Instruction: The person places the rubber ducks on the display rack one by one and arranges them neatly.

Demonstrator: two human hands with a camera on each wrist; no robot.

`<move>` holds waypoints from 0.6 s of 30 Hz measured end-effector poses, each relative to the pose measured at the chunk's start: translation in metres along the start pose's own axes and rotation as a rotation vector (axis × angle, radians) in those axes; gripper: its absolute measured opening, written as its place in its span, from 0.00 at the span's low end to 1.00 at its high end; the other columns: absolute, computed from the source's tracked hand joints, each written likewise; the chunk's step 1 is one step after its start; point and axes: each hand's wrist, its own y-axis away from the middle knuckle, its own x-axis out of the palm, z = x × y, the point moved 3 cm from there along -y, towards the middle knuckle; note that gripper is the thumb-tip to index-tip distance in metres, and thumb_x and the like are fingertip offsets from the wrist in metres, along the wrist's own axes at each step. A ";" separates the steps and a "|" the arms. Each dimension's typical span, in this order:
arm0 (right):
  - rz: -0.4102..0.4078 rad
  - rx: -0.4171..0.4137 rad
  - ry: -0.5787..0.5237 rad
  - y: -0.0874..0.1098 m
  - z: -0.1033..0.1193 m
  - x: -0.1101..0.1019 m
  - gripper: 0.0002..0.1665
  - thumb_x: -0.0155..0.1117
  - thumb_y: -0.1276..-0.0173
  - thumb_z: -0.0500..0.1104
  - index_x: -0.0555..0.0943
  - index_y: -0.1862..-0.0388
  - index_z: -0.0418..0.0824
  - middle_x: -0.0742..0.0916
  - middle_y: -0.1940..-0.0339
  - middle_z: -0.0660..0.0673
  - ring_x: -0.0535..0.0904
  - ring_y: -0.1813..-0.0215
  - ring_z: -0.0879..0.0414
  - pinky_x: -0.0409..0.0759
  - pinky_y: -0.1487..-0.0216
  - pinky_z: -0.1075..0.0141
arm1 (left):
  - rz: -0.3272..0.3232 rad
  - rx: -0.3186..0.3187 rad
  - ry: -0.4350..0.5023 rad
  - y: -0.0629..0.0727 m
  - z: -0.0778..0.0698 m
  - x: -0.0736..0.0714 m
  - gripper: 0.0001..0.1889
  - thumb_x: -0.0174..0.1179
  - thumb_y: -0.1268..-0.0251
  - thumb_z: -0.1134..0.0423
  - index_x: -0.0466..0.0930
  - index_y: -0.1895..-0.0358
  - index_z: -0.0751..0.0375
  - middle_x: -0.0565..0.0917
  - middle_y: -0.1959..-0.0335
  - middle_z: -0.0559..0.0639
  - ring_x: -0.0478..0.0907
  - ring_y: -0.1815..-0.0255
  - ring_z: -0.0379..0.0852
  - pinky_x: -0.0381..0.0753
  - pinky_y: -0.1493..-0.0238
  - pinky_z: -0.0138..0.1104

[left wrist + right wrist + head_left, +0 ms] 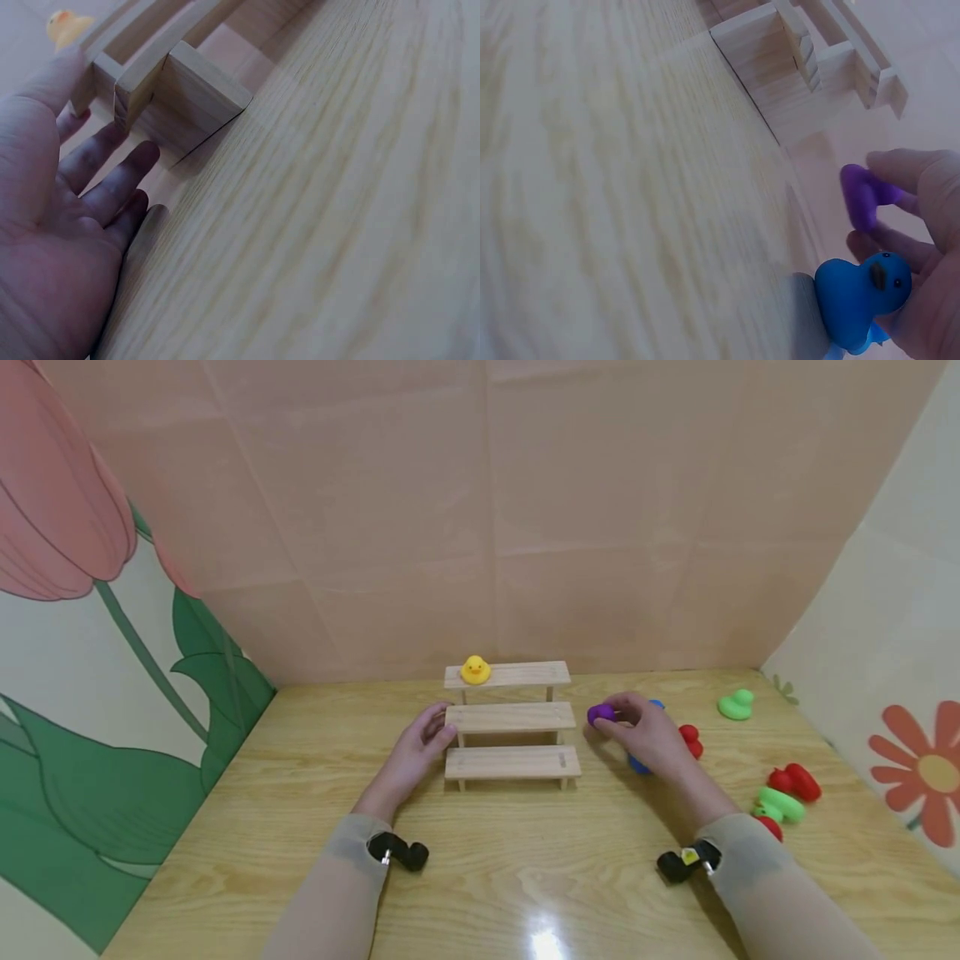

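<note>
A three-tier wooden stand (510, 718) holds a yellow rubber duck (476, 670) on its top step, at the left. My left hand (416, 750) is at the stand's left end, its thumb and fingertips right at the middle step and the fingers loosely extended in the left wrist view. My right hand (648, 735) pinches a small purple rubber duck (861, 196) between thumb and fingers, a little right of the stand and raised over the table. Under that hand sits a blue duck (853, 304), mostly hidden by the hand in the head view.
Red ducks (692, 742) lie just right of my right hand. Farther right are a green duck (737, 704) near the back and a cluster with another red duck (797, 782) and a light green duck (780, 806). A pink backdrop (600, 527) rises behind the wooden table (480, 877).
</note>
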 end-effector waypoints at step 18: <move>-0.122 -0.101 -0.122 0.004 0.024 -0.012 0.37 0.67 0.17 0.63 0.77 0.22 0.41 0.84 0.30 0.35 0.77 0.27 0.34 0.74 0.26 0.35 | 0.005 -0.007 -0.002 0.000 -0.001 0.001 0.40 0.62 0.16 0.39 0.63 0.12 0.53 0.75 0.20 0.60 0.73 0.20 0.58 0.70 0.19 0.54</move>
